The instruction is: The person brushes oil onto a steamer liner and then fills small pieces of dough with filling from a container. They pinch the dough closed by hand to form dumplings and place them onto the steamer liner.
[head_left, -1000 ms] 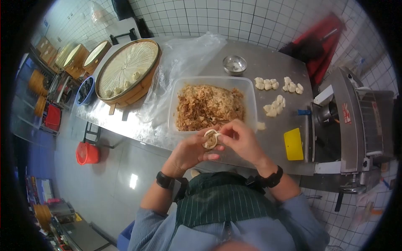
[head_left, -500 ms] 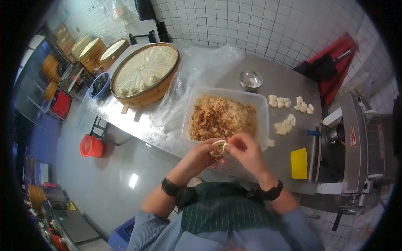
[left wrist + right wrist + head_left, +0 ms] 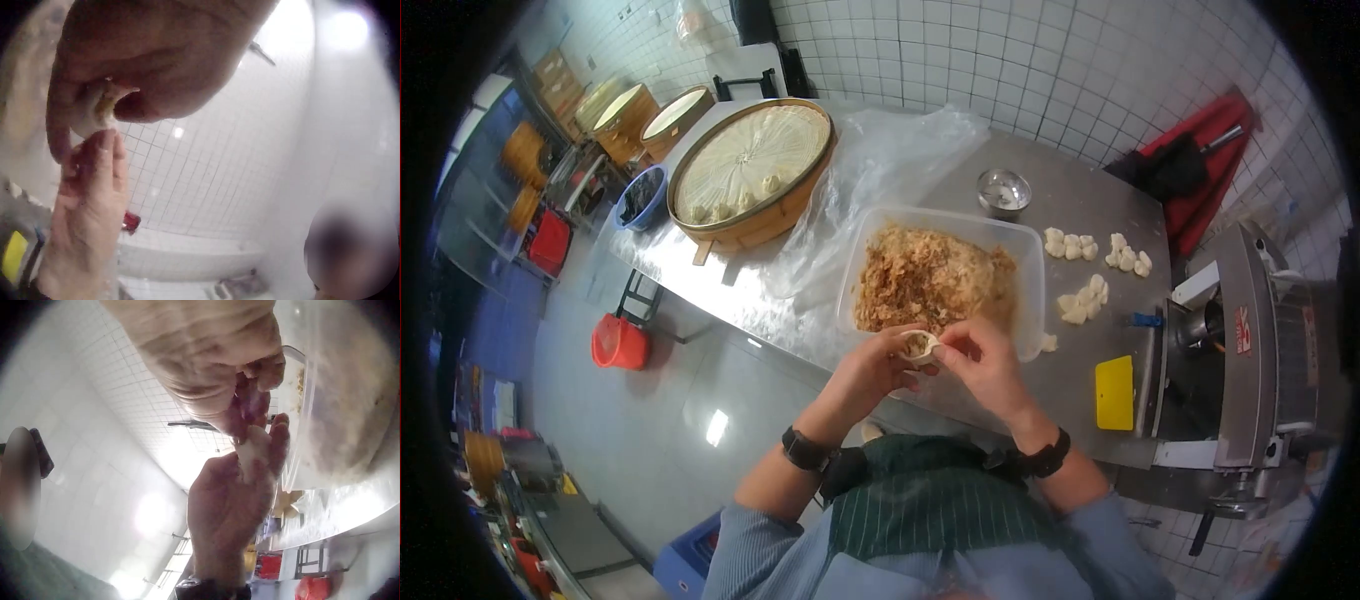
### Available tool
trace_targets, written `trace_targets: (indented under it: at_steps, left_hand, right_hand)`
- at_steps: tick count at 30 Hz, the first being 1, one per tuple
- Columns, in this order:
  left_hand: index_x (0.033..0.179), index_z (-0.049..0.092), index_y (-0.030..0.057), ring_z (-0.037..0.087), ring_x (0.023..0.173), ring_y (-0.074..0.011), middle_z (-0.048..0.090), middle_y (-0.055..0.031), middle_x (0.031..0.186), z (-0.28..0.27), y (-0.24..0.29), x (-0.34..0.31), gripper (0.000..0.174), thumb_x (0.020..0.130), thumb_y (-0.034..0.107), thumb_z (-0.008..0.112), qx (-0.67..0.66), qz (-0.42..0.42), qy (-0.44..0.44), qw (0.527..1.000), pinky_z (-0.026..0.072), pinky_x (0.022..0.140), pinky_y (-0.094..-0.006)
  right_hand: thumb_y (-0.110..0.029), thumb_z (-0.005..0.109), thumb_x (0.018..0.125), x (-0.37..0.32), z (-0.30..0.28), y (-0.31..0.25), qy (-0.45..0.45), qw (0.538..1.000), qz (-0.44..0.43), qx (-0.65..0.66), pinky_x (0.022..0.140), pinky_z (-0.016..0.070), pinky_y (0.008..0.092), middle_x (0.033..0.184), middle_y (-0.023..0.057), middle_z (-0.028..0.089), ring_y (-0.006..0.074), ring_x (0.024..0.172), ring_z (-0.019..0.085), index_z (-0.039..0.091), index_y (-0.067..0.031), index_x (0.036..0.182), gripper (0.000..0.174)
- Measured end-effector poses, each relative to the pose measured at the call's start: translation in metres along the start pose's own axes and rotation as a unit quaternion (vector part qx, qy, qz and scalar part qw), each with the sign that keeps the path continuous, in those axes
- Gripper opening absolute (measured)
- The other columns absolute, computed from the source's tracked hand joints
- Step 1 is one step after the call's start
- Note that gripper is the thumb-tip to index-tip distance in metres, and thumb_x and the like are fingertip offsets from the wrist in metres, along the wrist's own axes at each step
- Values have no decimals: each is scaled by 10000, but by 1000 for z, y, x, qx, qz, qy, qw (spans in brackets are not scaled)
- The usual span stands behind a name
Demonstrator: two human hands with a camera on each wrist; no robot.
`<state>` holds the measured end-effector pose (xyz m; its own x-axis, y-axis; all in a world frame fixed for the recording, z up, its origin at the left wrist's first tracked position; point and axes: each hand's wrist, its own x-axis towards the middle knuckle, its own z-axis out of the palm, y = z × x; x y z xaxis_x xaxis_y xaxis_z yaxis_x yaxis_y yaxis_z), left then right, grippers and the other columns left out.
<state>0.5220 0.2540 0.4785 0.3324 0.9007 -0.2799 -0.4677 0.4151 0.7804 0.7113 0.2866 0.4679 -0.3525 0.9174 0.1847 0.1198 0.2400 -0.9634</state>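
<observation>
A small round dough wrapper (image 3: 919, 347) with filling showing in its top is held between both hands, in front of the filling tub. My left hand (image 3: 865, 372) cups it from the left with curled fingers. The right hand (image 3: 988, 370) pinches the wrapper's right edge with thumb and fingertips. In the left wrist view, the pale dough (image 3: 103, 112) sits between the left thumb and fingers. The right wrist view shows its smooth outer side (image 3: 251, 450). Just beyond the hands, a clear plastic tub (image 3: 1030, 290) contains a heap of brown minced filling (image 3: 930, 275).
A large bamboo steamer (image 3: 750, 160) with several small buns stands at the left. Dough pieces (image 3: 1070, 244), a metal bowl (image 3: 1003, 192) and a yellow scraper (image 3: 1114, 394) lie on the right of the steel table. A machine (image 3: 1250, 350) borders the right end; plastic sheeting (image 3: 870, 160) lies behind.
The head view has shifted, so the table sits lower and farther right. Both hands stay on the wrapper; its opening, pulled up at the right edge earlier, now looks rounder.
</observation>
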Motion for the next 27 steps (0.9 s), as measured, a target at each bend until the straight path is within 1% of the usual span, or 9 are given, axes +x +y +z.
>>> trace_targets:
  at_steps: [3,5,8,12,14,17,22,24,27]
  left_hand:
    - [1298,440,-21,607,917,-175,592,-96,1075,-4,-9,0,435,985,275,381,11,10,-18,1000,508,676,-280]
    - [1292,448,-21,606,898,-170,597,-91,1071,4,-9,-1,430,984,273,385,148,27,17,988,498,658,-263]
    - [1275,466,-20,606,901,-167,593,-95,1082,8,-14,-2,424,984,278,384,204,-4,12,979,499,662,-258]
    - [1265,464,-22,602,915,-170,597,-86,1066,14,-8,0,417,977,275,412,123,4,17,992,498,686,-271]
    - [1265,467,-20,600,920,-167,594,-85,1078,14,-4,-2,416,974,272,408,-15,-4,20,1000,492,671,-266]
    - [1276,463,-8,604,901,-163,599,-78,1055,2,-12,2,413,974,266,398,-21,2,-13,1000,481,655,-252]
    - [1295,444,-11,601,866,-165,589,-91,1042,8,-16,-4,436,974,284,414,123,-7,4,992,481,634,-279]
    - [1307,429,-10,602,871,-164,587,-88,1034,7,-20,-5,441,974,279,420,155,-17,-7,988,484,639,-278]
    - [1334,394,-15,606,876,-167,590,-95,1050,11,-13,-5,463,955,245,449,174,-17,7,985,489,649,-285]
  right_hand:
    - [-85,681,821,1,4,-7,17,1000,-11,7,627,445,248,823,32,559,116,718,538,637,-26,944,144]
    - [-80,681,820,0,-2,-9,-7,999,-29,-33,626,446,249,820,32,555,119,721,542,634,-26,945,144]
    - [-72,676,822,-1,0,-7,-25,998,-26,-49,628,452,249,822,33,550,122,726,546,630,-23,946,141]
    - [-64,667,826,-3,3,-3,-25,999,-18,-43,637,462,249,843,39,548,121,725,546,628,-20,947,134]
    - [-61,667,826,-3,1,2,-17,1000,2,4,639,463,248,844,40,551,120,727,546,629,-21,946,132]
    - [-54,668,824,-4,4,0,6,999,5,40,638,464,247,839,42,554,117,721,547,629,-22,947,133]
    - [-50,669,824,-3,0,-9,-27,993,-82,-86,617,459,250,819,39,551,110,693,546,628,-22,955,140]
    - [-46,683,810,-6,3,-9,-14,1000,-11,-9,627,417,215,887,11,565,80,729,509,624,-44,928,133]
    - [-44,676,811,-6,5,-13,-26,999,4,-22,630,416,216,876,7,556,78,731,508,623,-47,917,119]
